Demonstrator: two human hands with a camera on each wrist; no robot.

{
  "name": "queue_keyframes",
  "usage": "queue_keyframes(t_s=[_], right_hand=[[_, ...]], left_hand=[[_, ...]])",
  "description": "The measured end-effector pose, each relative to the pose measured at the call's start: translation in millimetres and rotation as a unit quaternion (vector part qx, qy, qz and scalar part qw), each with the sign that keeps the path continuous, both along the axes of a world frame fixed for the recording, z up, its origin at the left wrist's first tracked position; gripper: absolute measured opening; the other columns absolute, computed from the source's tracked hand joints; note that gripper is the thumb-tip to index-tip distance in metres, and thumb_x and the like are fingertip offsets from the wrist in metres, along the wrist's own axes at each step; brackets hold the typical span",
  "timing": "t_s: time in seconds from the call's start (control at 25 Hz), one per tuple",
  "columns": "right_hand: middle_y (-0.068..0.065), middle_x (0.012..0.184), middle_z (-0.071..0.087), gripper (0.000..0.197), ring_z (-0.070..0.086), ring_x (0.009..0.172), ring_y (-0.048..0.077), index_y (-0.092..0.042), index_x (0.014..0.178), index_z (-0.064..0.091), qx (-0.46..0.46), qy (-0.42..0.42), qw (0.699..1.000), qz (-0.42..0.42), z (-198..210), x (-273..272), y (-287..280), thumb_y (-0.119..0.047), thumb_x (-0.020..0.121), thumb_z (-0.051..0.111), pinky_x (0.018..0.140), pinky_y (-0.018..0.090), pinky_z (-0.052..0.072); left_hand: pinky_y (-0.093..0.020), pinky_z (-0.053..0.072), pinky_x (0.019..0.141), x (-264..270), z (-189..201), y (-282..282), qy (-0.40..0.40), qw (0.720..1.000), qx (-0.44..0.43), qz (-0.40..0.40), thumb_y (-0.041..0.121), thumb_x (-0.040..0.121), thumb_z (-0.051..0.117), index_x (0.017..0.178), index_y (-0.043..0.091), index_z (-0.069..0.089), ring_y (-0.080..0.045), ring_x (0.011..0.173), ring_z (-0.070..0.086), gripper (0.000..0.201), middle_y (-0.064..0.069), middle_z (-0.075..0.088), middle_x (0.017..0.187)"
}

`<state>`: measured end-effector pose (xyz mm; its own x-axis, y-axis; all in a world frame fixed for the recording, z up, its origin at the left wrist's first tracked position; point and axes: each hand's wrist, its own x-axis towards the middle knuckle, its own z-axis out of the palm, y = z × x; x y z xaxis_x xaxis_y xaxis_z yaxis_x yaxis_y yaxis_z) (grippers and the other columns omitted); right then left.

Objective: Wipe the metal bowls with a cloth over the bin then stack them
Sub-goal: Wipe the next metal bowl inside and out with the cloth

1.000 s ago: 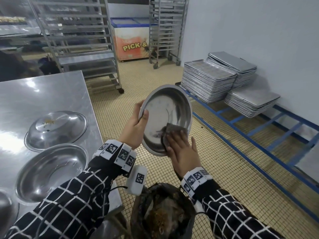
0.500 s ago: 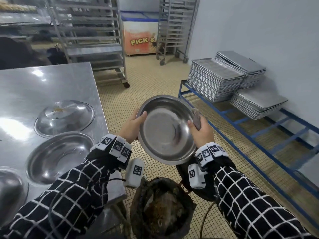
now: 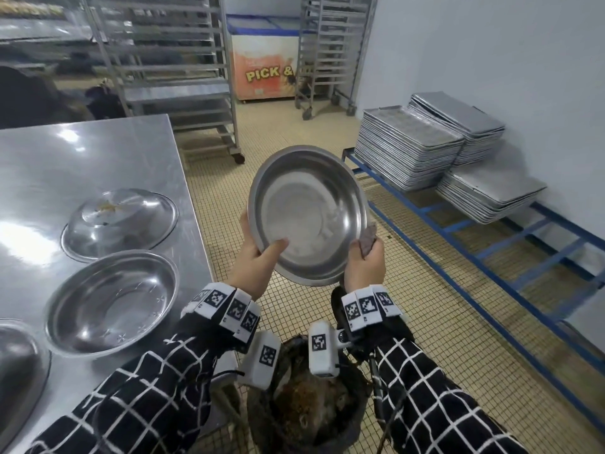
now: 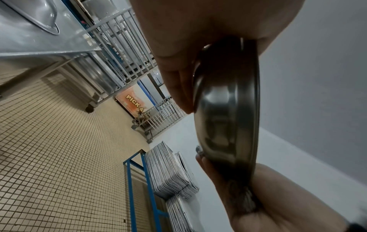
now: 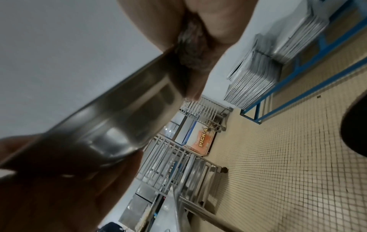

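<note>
At the left of the frame, two more bowls (image 3: 111,303) are carried by the worktop (image 3: 98,165). A metal bowl (image 3: 307,214) is held tilted at centre, above the bin (image 3: 307,411), its rim gripped by the left hand (image 3: 258,260) (thumb inside) and by the right hand (image 3: 365,263), the cloth (image 3: 368,239) pinched against it.

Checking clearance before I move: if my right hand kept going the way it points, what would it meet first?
Probably the blue rack holding the stacked trays, beyond the right hand pinching cloth against the bowl; depth is uncertain.
</note>
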<state>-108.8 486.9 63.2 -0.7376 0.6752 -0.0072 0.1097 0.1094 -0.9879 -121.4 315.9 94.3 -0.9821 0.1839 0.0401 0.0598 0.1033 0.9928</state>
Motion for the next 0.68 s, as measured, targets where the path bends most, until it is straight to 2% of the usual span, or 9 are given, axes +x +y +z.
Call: queue_keyframes(t_s=[0.08,0.16,0.24,0.32,0.4,0.44,0.52,0.6,0.68], right_hand=[[-0.008,0.09,0.06,0.022,0.059,0.078,0.005,-0.014,0.114,0.053,0.02,-0.011,0.999,0.043,1.4,0.1,-1.3,-0.028,0.098,0.046,0.06,0.016,0.04],[-0.012,0.097,0.061,0.031,0.057,0.084,0.004,-0.019,0.126,0.051,0.077,-0.031,0.994,0.077,-0.9,2.1,0.2,-0.032,0.099,0.043,0.072,0.02,0.043],[-0.008,0.103,0.063,0.035,0.058,0.091,0.007,-0.019,0.132,0.049,0.135,-0.035,0.986,0.089,-7.7,4.3,3.2,-0.031,0.099,0.042,0.08,0.026,0.046],[-0.008,0.099,0.065,0.033,0.061,0.087,0.005,-0.02,0.129,0.051,0.169,-0.022,0.98,0.102,-11.8,6.6,2.1,-0.03,0.098,0.045,0.083,0.03,0.052],[-0.007,0.099,0.065,0.033,0.061,0.088,0.004,-0.022,0.128,0.052,0.195,-0.005,0.971,0.139,-11.1,5.7,-6.5,-0.03,0.097,0.047,0.084,0.031,0.054],[-0.006,0.107,0.065,0.036,0.06,0.094,0.005,-0.023,0.131,0.05,0.212,0.002,0.963,0.168,-10.0,4.3,-12.9,-0.032,0.096,0.048,0.088,0.029,0.052],[-0.005,0.128,0.057,0.044,0.053,0.113,0.005,-0.025,0.139,0.042,0.234,0.013,0.939,0.25,-11.6,-0.4,-28.0,-0.031,0.097,0.048,0.1,0.027,0.044],[-0.005,0.146,0.041,0.051,0.039,0.132,0.007,-0.028,0.145,0.032,0.289,0.023,0.896,0.338,-16.5,-3.1,-40.8,-0.024,0.096,0.048,0.111,0.033,0.034],[-0.008,0.154,0.027,0.052,0.025,0.141,0.007,-0.029,0.148,0.026,0.357,0.029,0.844,0.399,-21.3,1.3,-47.6,-0.027,0.098,0.042,0.116,0.032,0.025]], left_hand=[[0.0,0.043,0.059,-4.4,1.0,-1.3,-0.006,0.999,0.009,0.045,0.015,0.098,0.048,0.144,0.022,0.027,0.003,0.087,0.053,0.052,0.011,0.054,0.106],[-0.004,0.044,0.06,-14.3,-1.8,-8.2,-0.023,0.996,0.022,0.078,0.02,0.1,0.043,0.148,0.015,0.028,-0.004,0.095,0.055,0.05,0.004,0.057,0.115],[-0.003,0.042,0.063,-21.5,-6.2,-14.6,-0.015,0.996,0.019,0.091,0.024,0.103,0.039,0.147,0.017,0.031,-0.001,0.097,0.056,0.046,0.01,0.057,0.11],[-0.003,0.04,0.067,-23.4,-8.7,-17.8,-0.006,0.997,-0.004,0.079,0.028,0.103,0.036,0.147,0.018,0.033,-0.001,0.101,0.055,0.045,0.02,0.053,0.104],[-0.001,0.037,0.069,-21.5,-7.7,-18.1,-0.011,0.998,-0.032,0.056,0.034,0.103,0.033,0.148,0.017,0.031,-0.009,0.112,0.05,0.047,0.023,0.051,0.108],[0.003,0.036,0.072,-18.7,-5.6,-16.5,-0.016,0.998,-0.046,0.035,0.037,0.103,0.031,0.149,0.017,0.028,-0.008,0.114,0.046,0.05,0.021,0.05,0.115],[-0.003,0.035,0.09,-18.2,-5.8,-14.1,-0.024,0.998,-0.06,-0.006,0.045,0.1,0.03,0.152,0.02,0.019,-0.008,0.123,0.041,0.059,0.009,0.047,0.134],[-0.005,0.035,0.093,-21.7,-6.8,-12.3,-0.027,0.998,-0.053,-0.021,0.048,0.098,0.031,0.153,0.019,0.015,-0.009,0.13,0.038,0.065,0.006,0.042,0.141],[-0.008,0.036,0.098,-26.5,-5.5,-12.2,-0.014,0.999,-0.037,-0.01,0.05,0.097,0.032,0.152,0.016,0.02,-0.01,0.132,0.038,0.066,0.004,0.042,0.144]])
